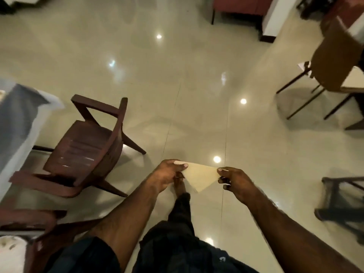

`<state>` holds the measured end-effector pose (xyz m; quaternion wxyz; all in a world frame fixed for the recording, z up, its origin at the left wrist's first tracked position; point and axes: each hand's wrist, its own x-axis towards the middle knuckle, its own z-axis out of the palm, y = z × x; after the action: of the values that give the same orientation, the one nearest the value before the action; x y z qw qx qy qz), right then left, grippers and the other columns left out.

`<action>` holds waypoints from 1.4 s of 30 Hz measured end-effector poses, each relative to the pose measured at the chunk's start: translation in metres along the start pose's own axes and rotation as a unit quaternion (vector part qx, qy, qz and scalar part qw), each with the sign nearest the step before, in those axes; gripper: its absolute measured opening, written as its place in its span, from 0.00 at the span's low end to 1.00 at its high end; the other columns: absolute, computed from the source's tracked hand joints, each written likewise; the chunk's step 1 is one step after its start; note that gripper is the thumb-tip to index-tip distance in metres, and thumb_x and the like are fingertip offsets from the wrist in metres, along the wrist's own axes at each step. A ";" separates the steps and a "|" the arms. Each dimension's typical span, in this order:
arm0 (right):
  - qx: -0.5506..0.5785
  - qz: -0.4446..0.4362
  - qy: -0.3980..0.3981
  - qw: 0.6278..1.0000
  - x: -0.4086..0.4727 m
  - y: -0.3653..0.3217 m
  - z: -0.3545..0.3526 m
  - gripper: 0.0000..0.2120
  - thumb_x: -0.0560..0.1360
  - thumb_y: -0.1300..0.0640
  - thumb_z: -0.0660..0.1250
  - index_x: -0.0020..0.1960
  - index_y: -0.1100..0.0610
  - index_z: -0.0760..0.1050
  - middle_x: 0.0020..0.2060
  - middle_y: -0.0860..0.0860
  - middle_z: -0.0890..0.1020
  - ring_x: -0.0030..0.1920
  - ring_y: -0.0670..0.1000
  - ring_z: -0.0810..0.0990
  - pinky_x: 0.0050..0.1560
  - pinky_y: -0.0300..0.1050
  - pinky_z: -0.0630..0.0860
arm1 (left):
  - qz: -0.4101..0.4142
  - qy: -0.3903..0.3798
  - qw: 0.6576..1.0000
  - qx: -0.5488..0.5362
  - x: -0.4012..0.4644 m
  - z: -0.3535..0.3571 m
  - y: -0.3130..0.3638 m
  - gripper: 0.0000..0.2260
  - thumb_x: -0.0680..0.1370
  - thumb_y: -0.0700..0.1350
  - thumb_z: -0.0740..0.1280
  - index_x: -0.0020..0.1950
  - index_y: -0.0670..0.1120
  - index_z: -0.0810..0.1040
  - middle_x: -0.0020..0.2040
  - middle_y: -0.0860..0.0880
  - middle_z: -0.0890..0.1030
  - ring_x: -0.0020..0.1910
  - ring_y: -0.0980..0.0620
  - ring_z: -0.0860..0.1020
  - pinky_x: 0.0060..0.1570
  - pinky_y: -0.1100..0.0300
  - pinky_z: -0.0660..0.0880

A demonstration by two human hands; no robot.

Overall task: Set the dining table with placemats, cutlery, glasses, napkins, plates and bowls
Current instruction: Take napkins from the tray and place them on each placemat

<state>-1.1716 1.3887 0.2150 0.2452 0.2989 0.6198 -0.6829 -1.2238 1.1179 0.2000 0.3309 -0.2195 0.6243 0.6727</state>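
Left of the napkin (201, 177) stands a brown chair (86, 146) on the glossy floor (177, 85), then the left hand (167, 174) pinching one corner of that cream triangle (held in mid-air, point down) and the right hand (235, 182) pinching the opposite corner

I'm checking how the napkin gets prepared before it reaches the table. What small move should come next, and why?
Probably carry the napkin toward the covered table at the left edge. It already hangs as a folded triangle, pinched at its top corners by the left hand and right hand, over bare floor beside the brown chair, with no surface under it.
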 end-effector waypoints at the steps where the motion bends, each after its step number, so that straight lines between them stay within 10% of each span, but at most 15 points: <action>1: -0.012 0.001 0.000 1.000 0.029 -0.023 0.003 0.08 0.80 0.59 0.70 0.56 0.62 0.83 0.43 0.54 0.84 0.39 0.50 0.80 0.38 0.44 0.70 | -0.003 0.013 1.000 -0.011 0.026 -0.005 0.017 0.14 0.78 0.41 0.76 0.60 0.36 0.83 0.49 0.39 0.86 0.43 0.44 0.83 0.45 0.52 0.83; 13: -0.038 0.001 0.021 0.999 0.256 -0.263 0.054 0.10 0.77 0.55 0.76 0.53 0.61 0.84 0.41 0.53 0.85 0.41 0.51 0.78 0.41 0.46 0.72 | 0.010 0.069 0.997 -0.012 0.215 -0.061 0.245 0.08 0.80 0.39 0.73 0.57 0.37 0.83 0.44 0.40 0.85 0.37 0.47 0.86 0.39 0.57 0.80; 23: -0.136 0.037 -0.193 0.971 0.499 -0.480 0.170 0.08 0.76 0.60 0.74 0.55 0.58 0.83 0.47 0.55 0.86 0.47 0.53 0.83 0.48 0.47 0.75 | 0.019 0.195 0.970 -0.144 0.371 -0.144 0.419 0.08 0.80 0.40 0.73 0.58 0.38 0.83 0.46 0.42 0.86 0.42 0.46 0.87 0.44 0.55 0.82; 42: -0.398 0.052 -0.356 0.844 0.688 -0.675 0.669 0.15 0.74 0.67 0.75 0.59 0.58 0.82 0.48 0.55 0.87 0.45 0.54 0.84 0.49 0.49 0.74 | 0.080 0.352 0.839 -0.407 0.424 -0.518 0.556 0.03 0.80 0.39 0.72 0.54 0.41 0.83 0.47 0.40 0.85 0.42 0.44 0.85 0.44 0.54 0.80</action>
<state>-2.2004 0.8245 0.2330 0.5822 -0.0559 0.6918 -0.4234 -1.9752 0.6799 0.2211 -0.0851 -0.5057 0.3842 0.7677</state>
